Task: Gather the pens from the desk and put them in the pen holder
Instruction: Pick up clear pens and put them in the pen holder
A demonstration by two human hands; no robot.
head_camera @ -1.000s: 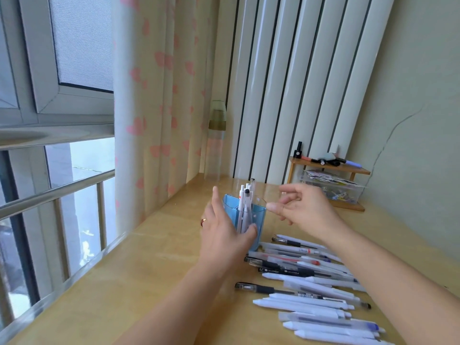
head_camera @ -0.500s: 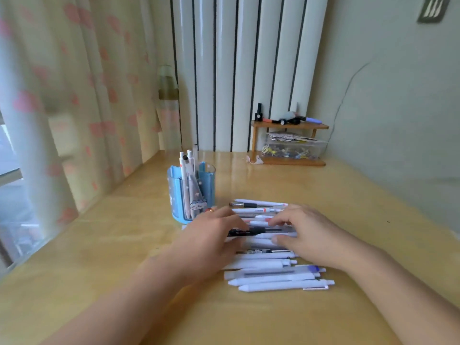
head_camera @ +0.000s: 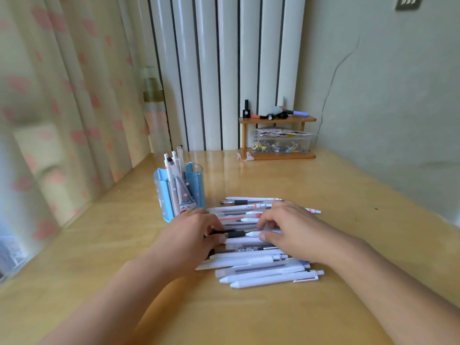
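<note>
A clear blue pen holder (head_camera: 179, 195) stands on the wooden desk (head_camera: 336, 195) with several white pens (head_camera: 173, 168) upright in it. To its right a row of white and dark pens (head_camera: 263, 270) lies side by side. Both hands rest on the middle of that row. My left hand (head_camera: 191, 236) has its thumb and fingertips closed around the end of a black pen (head_camera: 235, 234). My right hand (head_camera: 292, 229) curls over the pens, and its thumb and fingers pinch a white pen (head_camera: 252, 234). The hands hide parts of the row.
At the back of the desk a small wooden shelf (head_camera: 276, 120) carries markers above a clear box of clips (head_camera: 281, 143). A tall bottle (head_camera: 154, 113) stands in the back left corner by the pink-patterned curtain (head_camera: 74, 95). The wall runs along the right.
Both hands came down from the pen holder onto the row of pens, and the view swung right and down. Over the last half second they barely moved.
</note>
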